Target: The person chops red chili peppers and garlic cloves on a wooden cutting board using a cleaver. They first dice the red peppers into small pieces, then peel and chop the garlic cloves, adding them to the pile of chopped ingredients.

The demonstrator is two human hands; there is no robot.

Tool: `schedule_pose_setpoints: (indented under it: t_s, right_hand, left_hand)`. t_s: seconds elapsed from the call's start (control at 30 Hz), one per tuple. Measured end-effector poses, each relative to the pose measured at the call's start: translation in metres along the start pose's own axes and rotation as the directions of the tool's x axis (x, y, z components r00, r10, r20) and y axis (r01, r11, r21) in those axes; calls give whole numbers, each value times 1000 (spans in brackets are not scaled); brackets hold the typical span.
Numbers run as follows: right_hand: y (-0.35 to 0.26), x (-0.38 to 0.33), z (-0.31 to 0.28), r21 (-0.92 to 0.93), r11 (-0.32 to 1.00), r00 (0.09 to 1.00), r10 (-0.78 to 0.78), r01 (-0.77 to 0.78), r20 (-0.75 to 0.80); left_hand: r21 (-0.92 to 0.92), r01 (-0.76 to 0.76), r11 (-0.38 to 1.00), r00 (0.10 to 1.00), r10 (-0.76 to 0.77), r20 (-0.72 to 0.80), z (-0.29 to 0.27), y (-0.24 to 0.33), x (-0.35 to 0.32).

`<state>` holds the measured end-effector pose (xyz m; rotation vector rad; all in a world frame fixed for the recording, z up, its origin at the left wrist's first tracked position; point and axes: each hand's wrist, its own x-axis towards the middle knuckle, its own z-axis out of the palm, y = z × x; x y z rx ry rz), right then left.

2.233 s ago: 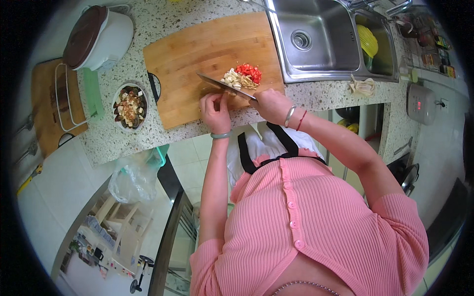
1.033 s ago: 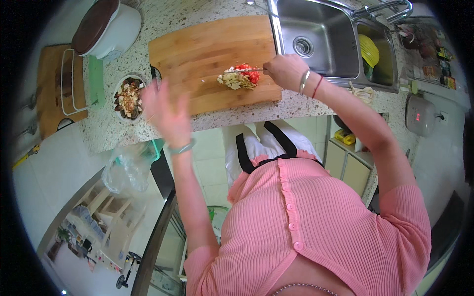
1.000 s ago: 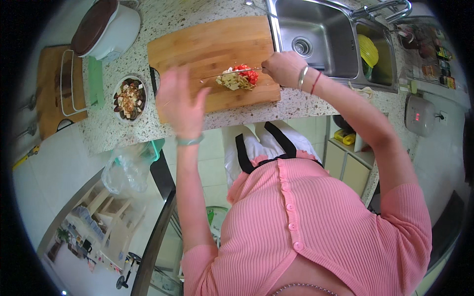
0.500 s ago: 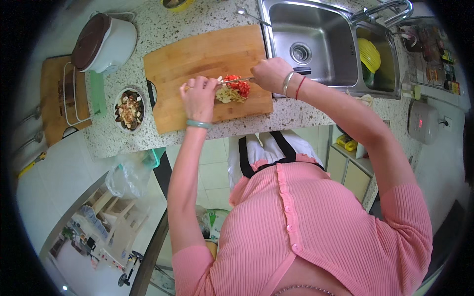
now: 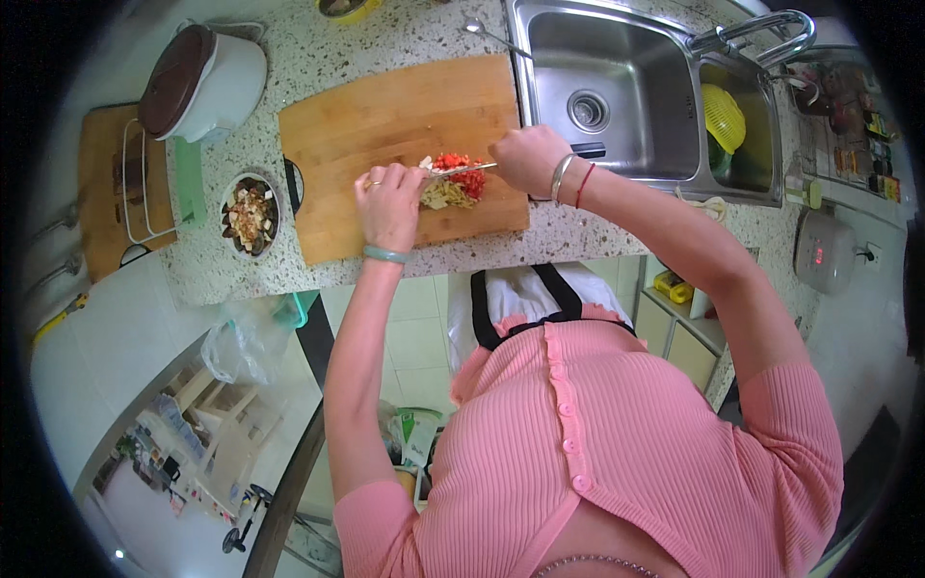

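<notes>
Head view: the wooden cutting board (image 5: 385, 125) lies at 12 o'clock on the speckled counter (image 5: 568, 236), with a small heap of chopped vegetables (image 5: 455, 181) — red and pale pieces — near its front edge. Judged from this, much is already cut; loose bits remain. The right hand (image 5: 525, 159) is fisted around the knife (image 5: 462, 170), blade level over the heap. The left hand (image 5: 387, 202), at the heap's 9 o'clock, rests fingers (image 5: 371, 183) curled together against it. A bowl (image 5: 251, 214) of scraps sits left.

Both hands (image 5: 388, 205) forward, fingers curled
</notes>
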<state>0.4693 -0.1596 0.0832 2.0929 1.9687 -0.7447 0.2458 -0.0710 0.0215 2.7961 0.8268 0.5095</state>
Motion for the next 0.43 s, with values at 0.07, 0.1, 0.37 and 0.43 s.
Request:
schedule_pose_setpoints:
  t_s: [0.07,0.1,0.37,0.43]
  right_hand:
    - [-7,1,-12,3,1000,1000,-11,11,26]
    - [-6,8,-17,10,1000,1000,-8,8,26]
    - [10,17,23,67,996,998,64,-66,29]
    - [8,15,24,69,995,997,68,-70,27]
  left_hand:
    - [65,15,998,1000,-15,-4,-13,-2,7]
    - [43,17,999,1000,-17,0,-18,-5,17]
    - [105,10,994,999,-14,36,11,-3,18]
    - [73,8,997,999,-11,51,13,-5,13]
